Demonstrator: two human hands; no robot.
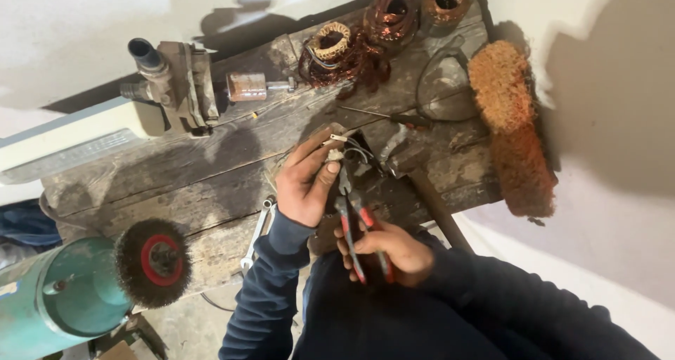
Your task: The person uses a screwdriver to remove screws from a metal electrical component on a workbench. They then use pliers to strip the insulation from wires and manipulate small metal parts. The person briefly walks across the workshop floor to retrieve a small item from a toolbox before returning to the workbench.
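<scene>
The left hand (306, 184) is curled shut around a small bundle of wire ends (337, 149), thumb and fingers pinching it near the middle of the bench (211, 170). The right hand (390, 251) is clamped around the red handles of a pair of pliers (355, 216), just off the near edge of the bench; the plier nose points up at the wire ends and meets them at the fingertips of the left hand. Whether the plier nose is closed on a wire cannot be told. Just beside the left wrist, a wrench (256, 237) lies at the near edge. At the far edge sit three copper-wound stators (365, 36), with a rusty rotor (249, 86) and a grey pump housing (172, 82) toward the far left corner. A screwdriver (394, 117) lies between the stators and the hands. A pile of orange-brown fibre (513, 121) covers the right end. A wire brush wheel (153, 260) on a teal motor (60, 300) stands off the near left corner. The bench is of worn, stained planks, set against a pale plastered wall (605, 86).
</scene>
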